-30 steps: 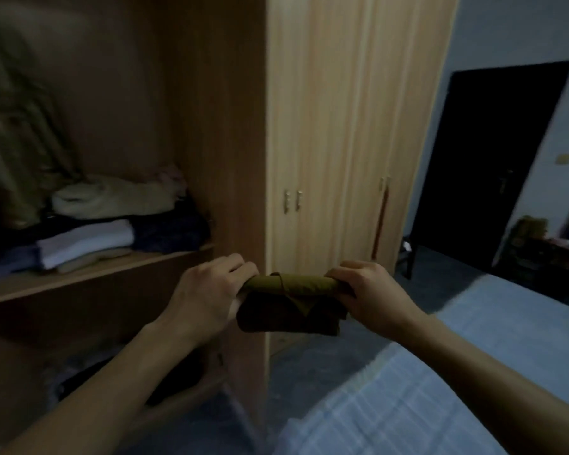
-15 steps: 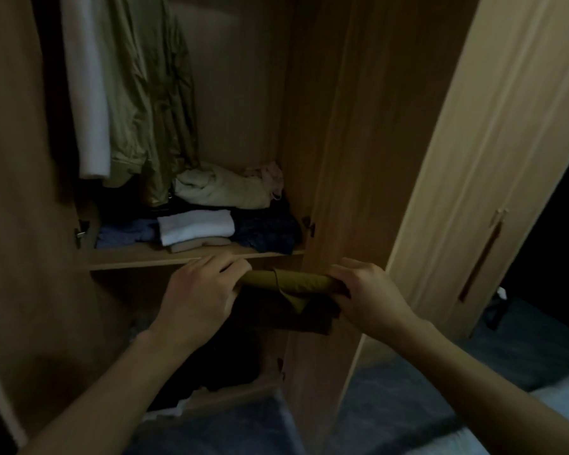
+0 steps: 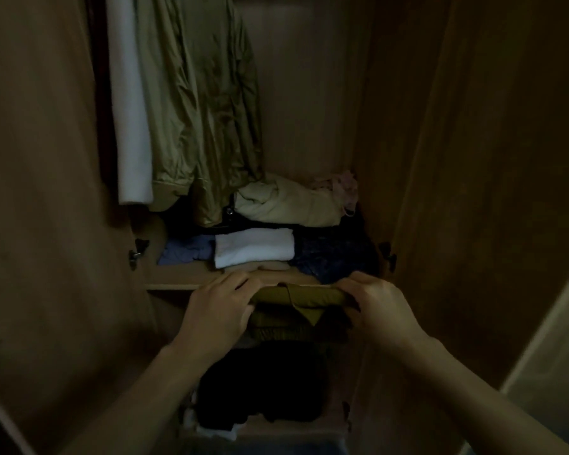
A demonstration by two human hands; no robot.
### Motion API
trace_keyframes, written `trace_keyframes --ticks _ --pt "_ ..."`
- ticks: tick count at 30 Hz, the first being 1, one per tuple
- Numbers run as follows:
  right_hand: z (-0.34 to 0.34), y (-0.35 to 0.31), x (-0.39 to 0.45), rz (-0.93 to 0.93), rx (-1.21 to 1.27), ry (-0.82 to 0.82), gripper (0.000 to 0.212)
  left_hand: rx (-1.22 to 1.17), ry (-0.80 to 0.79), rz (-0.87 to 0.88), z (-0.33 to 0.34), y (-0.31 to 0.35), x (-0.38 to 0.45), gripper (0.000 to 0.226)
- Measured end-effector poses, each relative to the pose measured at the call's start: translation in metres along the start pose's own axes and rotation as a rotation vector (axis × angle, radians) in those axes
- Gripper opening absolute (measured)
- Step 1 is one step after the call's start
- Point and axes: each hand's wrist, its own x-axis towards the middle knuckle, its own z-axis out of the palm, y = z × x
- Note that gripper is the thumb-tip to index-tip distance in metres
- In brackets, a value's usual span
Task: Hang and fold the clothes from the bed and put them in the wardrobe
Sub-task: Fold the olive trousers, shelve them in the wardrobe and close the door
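Head view looks straight into the open wardrobe (image 3: 309, 93), and this is the putting-away step: a folded olive garment (image 3: 298, 298) is held at centre frame, just in front of the shelf (image 3: 174, 285) edge. The left hand (image 3: 219, 311) grips its left end, fingers (image 3: 235, 284) curled over the top fold and clamped on the cloth. The right hand (image 3: 376, 305) mirrors it at the right end, fingers bent over and pinching the fabric, thumb hidden underneath. One loose corner of the garment hangs down in a small point between the hands.

Both forearms reach up from the bottom of the frame, wrists roughly level, the bundle held flat and horizontal between them.

On the shelf, upper centre, sit a folded white piece (image 3: 253, 247), a blue piece (image 3: 186, 252) to its left, a dark patterned pile (image 3: 332, 257) to its right and a pale bundle (image 3: 289, 205) behind. A green jacket (image 3: 201, 110) hangs above, upper left.

Next, by the look of it, comes a choice of spot: onto the shelf stack or into the dark lower compartment. Either way the bundle needs to go in level, with that dangling corner tucked, or the fold may open as the hands let go.
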Motion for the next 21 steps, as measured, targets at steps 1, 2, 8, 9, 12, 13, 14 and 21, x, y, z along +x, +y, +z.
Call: trace_keyframes --ticks 1,2,8,9,12,13,14,21 --pt "0.007 0.005 0.011 -0.005 0.016 0.003 0.034 0.016 -0.001 -0.013 0.004 -0.006 0.006 0.060" --pt "0.014 0.010 0.021 -0.009 0.033 0.005 0.035 0.030 0.002 -0.022 0.007 -0.013 0.010 0.059" --pt "0.064 0.031 0.086 -0.059 0.051 -0.017 0.040 0.063 -0.041 -0.014 0.050 -0.072 0.038 0.059" --pt "0.072 0.034 0.098 -0.061 0.040 -0.014 0.040 0.069 -0.039 -0.005 0.060 -0.085 0.044 0.060" --pt "0.093 0.042 0.135 -0.052 0.011 -0.004 0.038 0.077 -0.016 0.021 0.085 -0.123 0.065 0.062" --pt "0.097 0.045 0.147 -0.037 0.004 -0.009 0.038 0.056 -0.020 0.028 0.090 -0.134 0.072 0.064" --pt "0.101 0.049 0.160 -0.021 -0.004 -0.019 0.038 0.030 -0.027 0.037 0.095 -0.145 0.079 0.065" --pt "0.124 0.083 0.227 -0.063 0.029 -0.080 0.028 -0.196 -0.048 0.057 0.126 -0.222 0.135 0.021"
